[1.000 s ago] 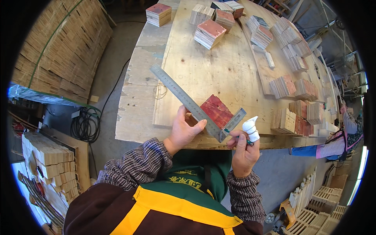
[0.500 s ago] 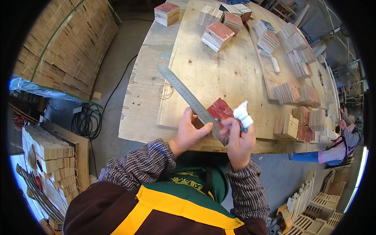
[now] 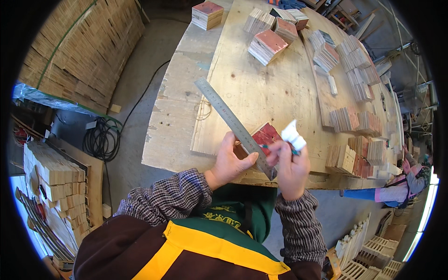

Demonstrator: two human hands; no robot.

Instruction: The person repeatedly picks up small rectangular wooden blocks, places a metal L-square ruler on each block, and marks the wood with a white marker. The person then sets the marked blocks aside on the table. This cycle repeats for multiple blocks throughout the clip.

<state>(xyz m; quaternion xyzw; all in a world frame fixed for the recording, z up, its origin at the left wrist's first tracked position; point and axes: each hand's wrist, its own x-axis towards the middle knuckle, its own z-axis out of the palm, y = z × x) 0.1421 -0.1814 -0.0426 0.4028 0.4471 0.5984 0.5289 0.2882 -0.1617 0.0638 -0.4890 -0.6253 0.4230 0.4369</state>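
A long steel ruler (image 3: 223,112) lies slantwise over a plywood block with a red face (image 3: 267,134) at the near edge of the table. My left hand (image 3: 228,162) is closed on the ruler, its thumb pressed on top, with the block against the fingers. Between the fingertips of my right hand (image 3: 294,171) is a slim pen-like marker with a teal end (image 3: 295,152), its tip near the ruler and block. White crumpled cloth or paper (image 3: 293,135) sticks up beside the right fingers; how it is held is hidden.
Plywood blocks stand about the wooden table (image 3: 186,107), including a red-topped block (image 3: 268,46) and a far-left block (image 3: 207,15). Wrapped wood stacks (image 3: 84,51) and a coiled black cable (image 3: 101,142) are at left. Another person (image 3: 396,190) is at far right.
The view has shifted slightly, so the table and blocks sit a little further right. My left hand still holds the ruler on the block; the right keeps the marker beside it.
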